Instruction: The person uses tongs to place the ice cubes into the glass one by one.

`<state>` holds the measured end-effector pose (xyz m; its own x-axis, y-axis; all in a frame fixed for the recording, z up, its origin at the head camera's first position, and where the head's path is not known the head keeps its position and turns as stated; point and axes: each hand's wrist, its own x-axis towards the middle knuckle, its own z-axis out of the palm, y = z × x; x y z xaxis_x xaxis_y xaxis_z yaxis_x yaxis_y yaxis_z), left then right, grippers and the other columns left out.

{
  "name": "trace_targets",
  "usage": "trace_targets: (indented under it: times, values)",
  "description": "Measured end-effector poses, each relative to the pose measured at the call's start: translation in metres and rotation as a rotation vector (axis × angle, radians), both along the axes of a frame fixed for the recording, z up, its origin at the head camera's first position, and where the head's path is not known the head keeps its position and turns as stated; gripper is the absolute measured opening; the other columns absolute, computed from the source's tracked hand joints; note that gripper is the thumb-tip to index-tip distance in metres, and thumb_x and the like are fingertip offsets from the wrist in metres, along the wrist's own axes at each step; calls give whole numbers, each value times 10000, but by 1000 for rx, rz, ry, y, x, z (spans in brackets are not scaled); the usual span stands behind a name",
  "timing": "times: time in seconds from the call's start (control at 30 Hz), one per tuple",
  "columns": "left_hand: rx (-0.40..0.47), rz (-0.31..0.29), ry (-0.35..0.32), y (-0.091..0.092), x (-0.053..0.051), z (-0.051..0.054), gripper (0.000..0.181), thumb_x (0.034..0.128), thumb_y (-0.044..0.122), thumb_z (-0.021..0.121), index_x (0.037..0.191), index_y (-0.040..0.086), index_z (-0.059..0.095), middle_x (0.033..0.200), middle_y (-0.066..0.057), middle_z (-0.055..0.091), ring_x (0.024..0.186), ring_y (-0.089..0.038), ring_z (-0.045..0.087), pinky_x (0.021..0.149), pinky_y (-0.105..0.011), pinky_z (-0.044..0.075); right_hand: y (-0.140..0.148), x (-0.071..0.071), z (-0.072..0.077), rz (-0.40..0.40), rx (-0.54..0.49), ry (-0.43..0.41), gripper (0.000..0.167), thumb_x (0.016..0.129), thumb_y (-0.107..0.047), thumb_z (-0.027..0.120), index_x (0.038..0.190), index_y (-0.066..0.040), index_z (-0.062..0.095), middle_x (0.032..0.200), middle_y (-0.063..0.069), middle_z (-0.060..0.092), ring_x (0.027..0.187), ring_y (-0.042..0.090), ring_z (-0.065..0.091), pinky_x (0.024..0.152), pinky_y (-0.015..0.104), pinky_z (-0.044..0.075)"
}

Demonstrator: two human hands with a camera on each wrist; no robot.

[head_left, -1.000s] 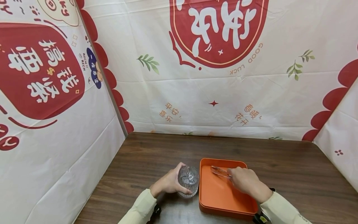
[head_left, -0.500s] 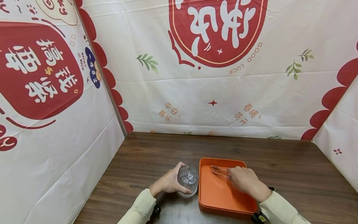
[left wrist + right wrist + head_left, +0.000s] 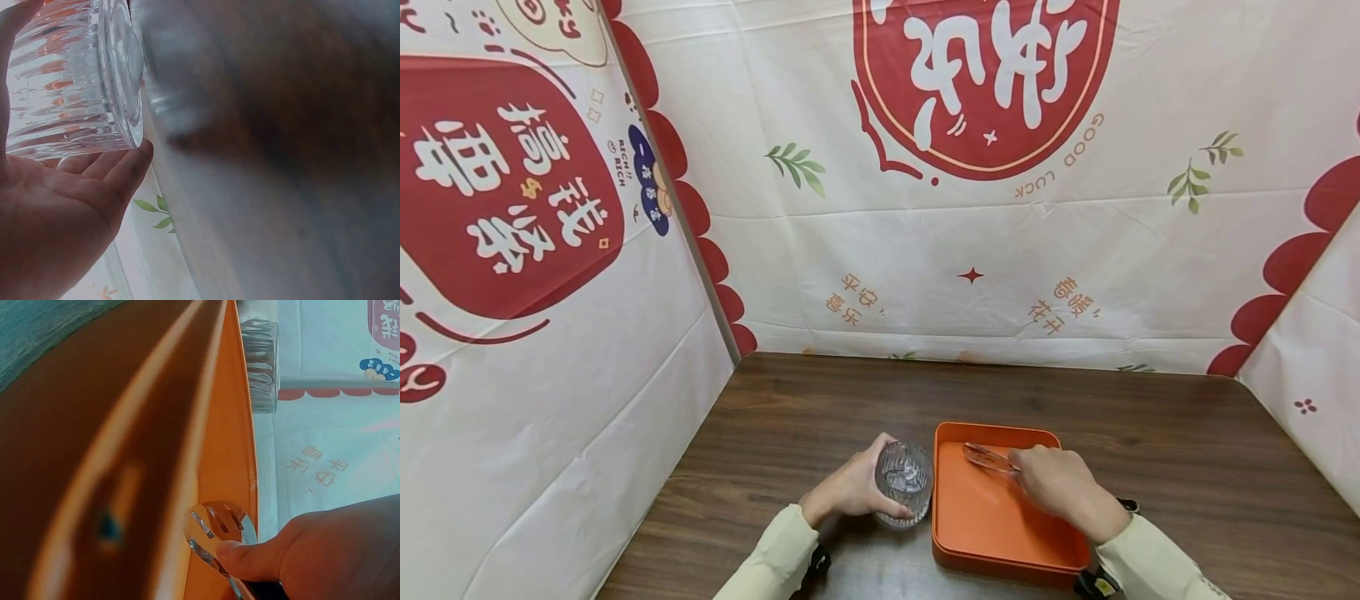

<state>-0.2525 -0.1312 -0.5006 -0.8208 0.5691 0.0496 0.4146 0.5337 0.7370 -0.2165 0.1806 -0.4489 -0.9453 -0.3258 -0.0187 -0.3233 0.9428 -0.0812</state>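
In the head view my left hand [image 3: 856, 487] grips a clear ribbed glass bowl [image 3: 906, 479] from its left side, thumb at the front and fingers behind. The left wrist view has the glass bowl [image 3: 69, 87] close up, its base just above or on the table; which one I cannot tell. My right hand [image 3: 1060, 483] holds metal tongs [image 3: 988, 458] over the orange tray [image 3: 992, 542], to the right of the bowl. The right wrist view shows slotted heads on the tongs [image 3: 219, 522], near the tray's inner wall. Their handle is mostly hidden by the hand.
The dark wood-grain table [image 3: 820, 400] reaches back to a white printed cloth [image 3: 880, 242]. Another cloth wall [image 3: 587, 417] closes off the left side. The tray's raised rim [image 3: 936, 500] stands right beside the bowl.
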Motion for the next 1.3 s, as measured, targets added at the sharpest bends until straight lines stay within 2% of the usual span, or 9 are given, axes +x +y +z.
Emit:
trace_targets:
  times: [0.47,0.77,1.03,1.3]
  values:
    - [15,-11,-6,-1,-2,0,848,626,375,942,1271,188,424,1080,-25,666,960,-113,629,847,-283,508,3,-1,-5,48,62,98,186,885,-256,723,791,-188,579,604,-6,541,510,199,524,448,386,426]
    - [11,-9,-7,-1,-1,1,856,626,375,942,1278,183,422,1083,-16,660,958,-102,623,848,-280,507,4,-1,-7,90,66,159,205,880,-263,734,778,-181,576,578,-16,511,483,192,491,436,369,407]
    - [5,-15,13,-1,-1,-1,861,628,385,939,1282,170,422,1076,-27,662,953,-100,624,848,-279,509,5,0,-5,86,70,166,207,884,-276,729,777,-190,573,567,-28,501,488,191,501,439,363,411]
    - [10,-9,7,-1,-1,0,852,623,366,946,1271,169,429,1077,-30,663,964,-114,629,854,-281,506,6,2,1,109,33,181,241,892,-276,720,761,-206,530,558,-37,471,484,186,507,429,355,403]
